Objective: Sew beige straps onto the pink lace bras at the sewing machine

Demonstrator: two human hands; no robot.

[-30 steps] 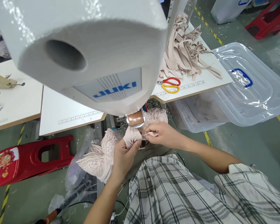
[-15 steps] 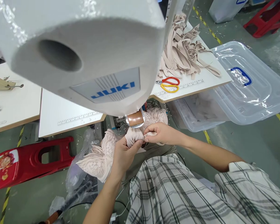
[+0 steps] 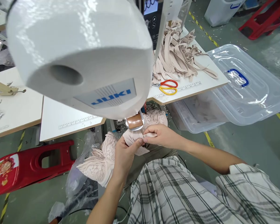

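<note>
Under the nose of the white sewing machine (image 3: 84, 59), both of your hands meet on the pale pink lace garment (image 3: 100, 161), just below the copper-coloured presser part (image 3: 134, 122). Your left hand (image 3: 124, 152) has its fingers closed round a bunched fold of the fabric, thumb on top. Your right hand (image 3: 161, 136) pinches a narrow strap-like edge (image 3: 150, 135) between thumb and forefinger, fingers narrow and tight on it. The two grips almost touch.

Most of the garment hangs off to your left, draping down over your lap and a clear plastic bag (image 3: 78, 183). It looks very light and limp, so it will sag and twist wherever you are not holding it. The open lace is likely to snag and stretch, so hold it on the plainer, denser edge near the machine, not in the lace field. Keep the two grips close together so the short span between them stays flat.

Behind the machine, on the white surface (image 3: 200, 84), lie a heap of beige elastic strips (image 3: 177, 56) and red and yellow scissors (image 3: 166, 86). A clear storage bin (image 3: 196, 115) with its lid (image 3: 247, 84) sits on the floor to your right; a red stool (image 3: 25, 161) is to your left.
</note>
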